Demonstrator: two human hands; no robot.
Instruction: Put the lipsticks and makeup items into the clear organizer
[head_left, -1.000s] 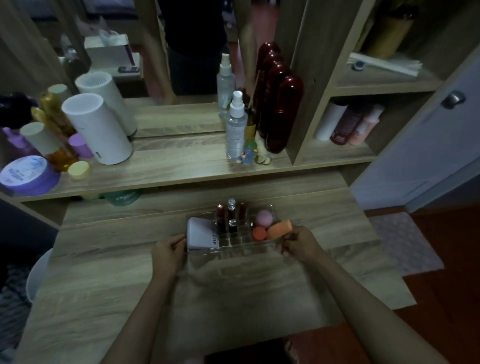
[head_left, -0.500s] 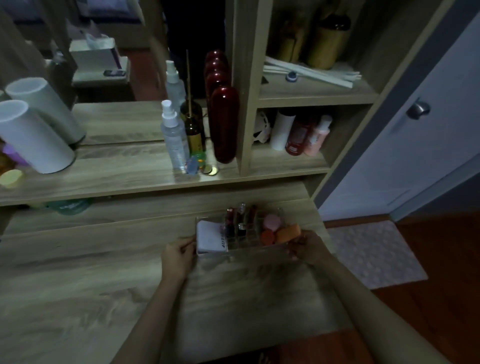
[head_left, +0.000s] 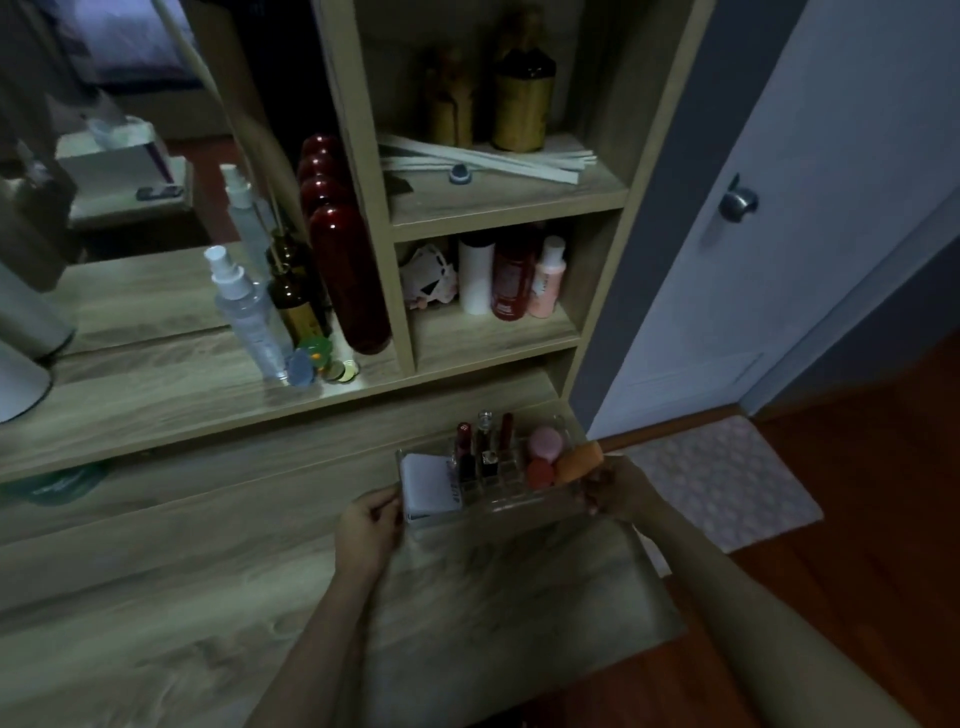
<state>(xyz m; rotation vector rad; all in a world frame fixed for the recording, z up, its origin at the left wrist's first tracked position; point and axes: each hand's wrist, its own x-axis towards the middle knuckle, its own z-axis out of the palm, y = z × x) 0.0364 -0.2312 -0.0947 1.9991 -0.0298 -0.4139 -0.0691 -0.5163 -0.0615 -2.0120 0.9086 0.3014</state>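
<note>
The wooden desk (head_left: 156, 597) carries the clear organizer (head_left: 498, 499) near its right back corner, just below the open shelf (head_left: 493, 338) of bottles. The organizer's long axis runs left to right. Left hand (head_left: 366, 525) and right hand (head_left: 615, 491) each close a grip on one end. Inside, a white compact (head_left: 428, 486), upright lipsticks (head_left: 485, 449) and sponges (head_left: 545, 444).

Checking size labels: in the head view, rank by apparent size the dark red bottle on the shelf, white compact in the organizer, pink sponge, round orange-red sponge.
1. Dark red bottle, largest by far.
2. White compact.
3. Pink sponge and round orange-red sponge: look much alike, both partly hidden, so not ranked.
</note>
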